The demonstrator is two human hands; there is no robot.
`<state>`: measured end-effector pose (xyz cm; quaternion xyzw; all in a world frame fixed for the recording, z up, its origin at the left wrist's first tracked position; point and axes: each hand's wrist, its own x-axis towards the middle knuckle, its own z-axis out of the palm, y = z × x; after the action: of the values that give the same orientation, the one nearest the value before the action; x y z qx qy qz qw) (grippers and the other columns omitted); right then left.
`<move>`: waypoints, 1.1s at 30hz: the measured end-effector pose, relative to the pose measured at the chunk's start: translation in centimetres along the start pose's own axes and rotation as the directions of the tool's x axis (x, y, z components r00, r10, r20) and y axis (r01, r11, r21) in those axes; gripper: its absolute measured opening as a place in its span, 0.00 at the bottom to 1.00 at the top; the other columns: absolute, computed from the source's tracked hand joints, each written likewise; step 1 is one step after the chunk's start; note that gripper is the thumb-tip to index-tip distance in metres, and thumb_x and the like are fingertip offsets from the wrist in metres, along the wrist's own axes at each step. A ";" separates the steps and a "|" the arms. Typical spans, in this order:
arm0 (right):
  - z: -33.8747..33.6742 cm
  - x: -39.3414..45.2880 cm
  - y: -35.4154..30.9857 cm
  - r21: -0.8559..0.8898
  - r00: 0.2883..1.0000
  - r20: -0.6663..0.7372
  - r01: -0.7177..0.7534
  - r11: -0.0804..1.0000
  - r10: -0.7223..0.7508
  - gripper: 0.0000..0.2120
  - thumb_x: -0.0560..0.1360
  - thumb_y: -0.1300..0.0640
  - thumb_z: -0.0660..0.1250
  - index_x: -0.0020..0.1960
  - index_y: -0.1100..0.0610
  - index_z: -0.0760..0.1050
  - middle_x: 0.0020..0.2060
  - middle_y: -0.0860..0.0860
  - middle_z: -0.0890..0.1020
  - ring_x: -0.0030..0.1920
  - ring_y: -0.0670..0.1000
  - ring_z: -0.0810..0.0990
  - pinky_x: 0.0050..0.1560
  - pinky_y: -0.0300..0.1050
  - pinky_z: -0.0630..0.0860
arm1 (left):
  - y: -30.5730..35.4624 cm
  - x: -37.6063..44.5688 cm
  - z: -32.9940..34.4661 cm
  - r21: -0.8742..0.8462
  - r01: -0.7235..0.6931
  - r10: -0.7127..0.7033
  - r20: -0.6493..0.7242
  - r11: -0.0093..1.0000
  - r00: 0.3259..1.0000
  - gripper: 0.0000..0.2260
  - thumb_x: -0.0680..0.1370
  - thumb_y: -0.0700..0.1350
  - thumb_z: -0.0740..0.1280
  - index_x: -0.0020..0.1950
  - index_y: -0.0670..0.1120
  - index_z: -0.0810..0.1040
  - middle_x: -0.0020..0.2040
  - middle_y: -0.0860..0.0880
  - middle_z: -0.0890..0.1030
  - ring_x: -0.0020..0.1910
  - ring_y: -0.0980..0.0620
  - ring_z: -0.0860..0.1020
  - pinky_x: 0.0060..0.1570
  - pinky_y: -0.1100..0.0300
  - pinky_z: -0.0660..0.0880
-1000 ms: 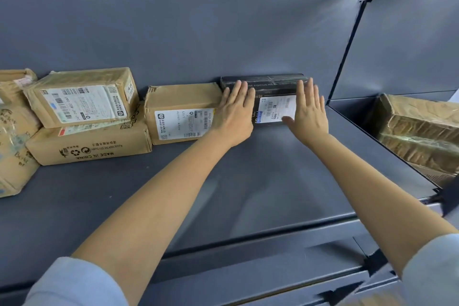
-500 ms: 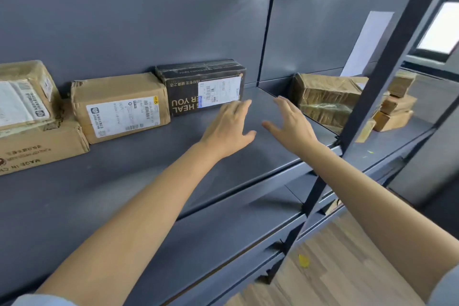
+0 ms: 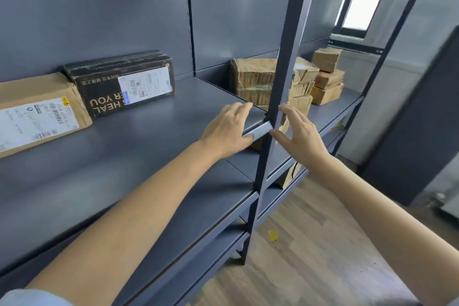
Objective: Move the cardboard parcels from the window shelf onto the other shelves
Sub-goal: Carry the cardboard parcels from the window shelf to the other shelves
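- A pale blue sleeve (image 3: pixel 27 298) shows at the near left corner, and both bare forearms reach forward from the near edge.
- The wooden floor (image 3: pixel 310 243) lies below on the right, with a small yellow scrap (image 3: pixel 272 235) on it.
- The left hand (image 3: pixel 227 129) is over the right end of the near grey shelf (image 3: pixel 111 169), fingers straight and loosely together, holding nothing; whether it touches the shelf edge I cannot tell.
- The right hand (image 3: pixel 299 134) is just right of the dark upright post (image 3: pixel 280 87), fingers spread and relaxed, thumb out toward the post, also holding nothing.
- The two hands sit on either side of the post, close together but not touching.
- Farther back on the left shelf, a black parcel (image 3: pixel 121 82) with a white label and upside-down lettering stands against the back panel.
- Touching it on the left is a brown cardboard parcel (image 3: pixel 37 112) with a white label, cut off by the left edge.
- Beyond the post, on the window shelf (image 3: pixel 347 99) to the right, a large taped parcel (image 3: pixel 255 79) sits nearest the divider.
- Farther right, a stack of small parcels (image 3: pixel 326 74) stands near the window (image 3: pixel 360 2), apart from the large one.
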<state>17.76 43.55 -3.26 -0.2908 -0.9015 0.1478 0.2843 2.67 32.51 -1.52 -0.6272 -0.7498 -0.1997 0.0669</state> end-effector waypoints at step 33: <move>-12.4 11.0 40.4 -0.337 0.902 0.009 -0.404 0.851 0.432 0.28 0.78 0.47 0.62 0.73 0.59 0.60 0.76 0.59 0.50 0.76 0.59 0.45 0.74 0.53 0.50 | 18.6 37.0 24.1 0.181 -0.021 -0.032 0.288 0.983 0.957 0.35 0.78 0.52 0.61 0.77 0.45 0.44 0.76 0.37 0.41 0.75 0.39 0.39 0.72 0.39 0.45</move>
<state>35.61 83.36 -6.16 -0.5163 -0.8397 0.0668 0.1547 16.76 78.01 -6.52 -0.6388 -0.7684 -0.0361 0.0128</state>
